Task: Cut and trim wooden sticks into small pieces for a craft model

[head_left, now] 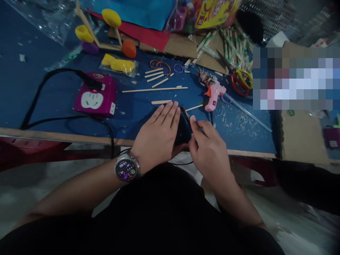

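My left hand (159,132) lies flat on the blue table, fingers stretched out and together, pressing on the right part of a wooden craft stick (158,102). The stick's left end shows; the rest is under the fingertips. My right hand (209,145) is closed around a slim dark craft knife (186,116), its tip on the table just right of my left fingertips. A thin wooden stick (195,107) lies beyond the knife. Further right rests a pink glue gun (214,94). Above my hands are a long thin stick (155,90) and several short cut pieces (154,75).
A purple power socket (95,95) with a plugged-in black cable (39,92) stands at left. Scissors (239,79), a clear glue stick (252,115), rubber bands (160,64) and a stick frame with yellow parts (111,17) lie around. Cardboard (302,138) stands at right.
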Demonstrator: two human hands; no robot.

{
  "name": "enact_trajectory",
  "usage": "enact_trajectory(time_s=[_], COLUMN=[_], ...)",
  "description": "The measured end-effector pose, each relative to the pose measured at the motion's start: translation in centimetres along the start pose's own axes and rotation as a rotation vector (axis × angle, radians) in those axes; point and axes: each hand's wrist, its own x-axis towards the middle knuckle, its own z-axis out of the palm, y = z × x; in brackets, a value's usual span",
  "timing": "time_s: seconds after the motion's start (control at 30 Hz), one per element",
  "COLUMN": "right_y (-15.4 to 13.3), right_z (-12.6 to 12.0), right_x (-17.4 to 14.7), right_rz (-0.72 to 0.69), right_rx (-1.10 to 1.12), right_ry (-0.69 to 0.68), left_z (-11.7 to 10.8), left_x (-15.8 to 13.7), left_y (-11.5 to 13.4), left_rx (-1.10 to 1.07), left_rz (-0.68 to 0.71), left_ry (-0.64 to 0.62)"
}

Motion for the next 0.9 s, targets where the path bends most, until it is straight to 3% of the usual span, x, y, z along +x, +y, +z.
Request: enact_trajectory(time_s=[0.43, 0.9], right_y=[-0.4, -0.6], right_z=[-0.7, -0.2], right_x=[-1.6, 1.0], right_rz=[-0.013, -0.023], right_rx=[-0.011, -0.067], right_ry=[-0.02, -0.043], left_z=[0.2, 0.3], left_x=[-0.1, 0.1], left_y=[-0.3, -0.2], left_rx=[-0.025, -0.026], left_rz=[0.023, 0.003], left_ry=[0.004, 0.046])
